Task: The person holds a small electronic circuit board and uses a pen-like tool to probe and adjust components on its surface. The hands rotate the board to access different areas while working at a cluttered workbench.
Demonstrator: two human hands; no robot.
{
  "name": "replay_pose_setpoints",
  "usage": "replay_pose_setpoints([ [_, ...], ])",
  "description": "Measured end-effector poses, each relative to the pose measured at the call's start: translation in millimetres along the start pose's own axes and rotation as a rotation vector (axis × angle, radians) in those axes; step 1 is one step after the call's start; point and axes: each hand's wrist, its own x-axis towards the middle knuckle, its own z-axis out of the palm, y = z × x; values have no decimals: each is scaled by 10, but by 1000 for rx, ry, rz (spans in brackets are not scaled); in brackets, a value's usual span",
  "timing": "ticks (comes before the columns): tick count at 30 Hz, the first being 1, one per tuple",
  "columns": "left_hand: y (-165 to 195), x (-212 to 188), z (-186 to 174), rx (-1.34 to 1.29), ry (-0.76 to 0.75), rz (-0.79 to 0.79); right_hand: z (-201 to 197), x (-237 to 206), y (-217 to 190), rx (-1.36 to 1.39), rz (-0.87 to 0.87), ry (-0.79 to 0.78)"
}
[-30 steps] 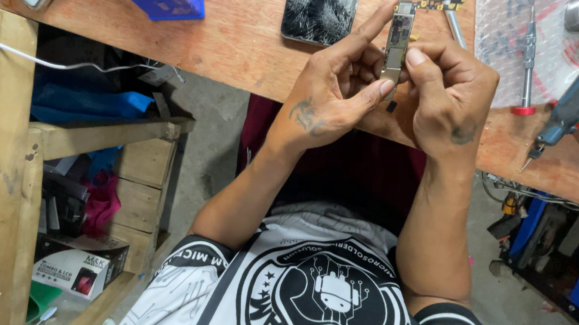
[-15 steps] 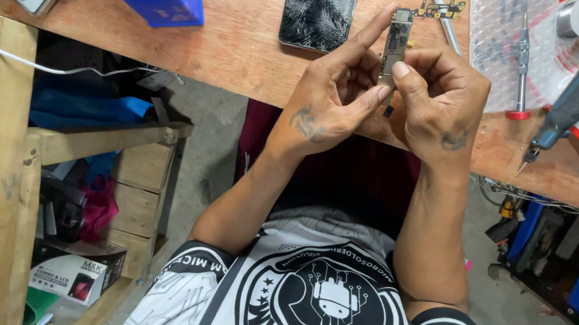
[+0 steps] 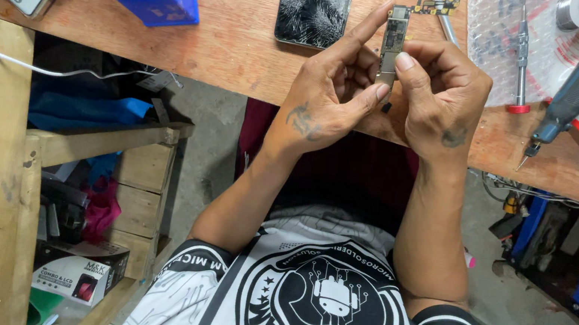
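Both hands at upper centre: left hand (image 3: pixel 329 93) and right hand (image 3: pixel 439 93) pinch board (image 3: pixel 393 45). Grip edges only, keep off chips; hold over bench (image 3: pixel 231 41).

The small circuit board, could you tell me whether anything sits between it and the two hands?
Nothing visible does: the left hand and right hand both already pinch the small circuit board directly, above the wooden table.

Lighting, as I logged it: bright, even, diffuse from above. Wooden bench (image 3: pixel 231 41) evenly lit; soft shadow beneath it. Faint glare on the cracked phone screen (image 3: pixel 316 0). Focus sharp; slight wide-angle bending at edges.
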Motion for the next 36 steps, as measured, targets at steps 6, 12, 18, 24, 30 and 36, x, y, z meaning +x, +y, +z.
replay_pose_setpoints([
  [6,-22,21,-28,-66,-30,7,-1,45,-10,46,27,-4],
  [12,-17,15,-47,-139,-46,-20,13,38,-90,92,46,-42],
  [18,5,6,-16,-39,-18,5,41,23,-114,99,79,-27],
  [24,3,7,-12,3,-6,9,62,10,-78,-81,22,26],
  [30,-9,-5,-11,-13,16,3,40,14,-42,-23,87,45],
  [36,-37,13,11,-94,21,12,2,13,-37,54,62,-11],
])
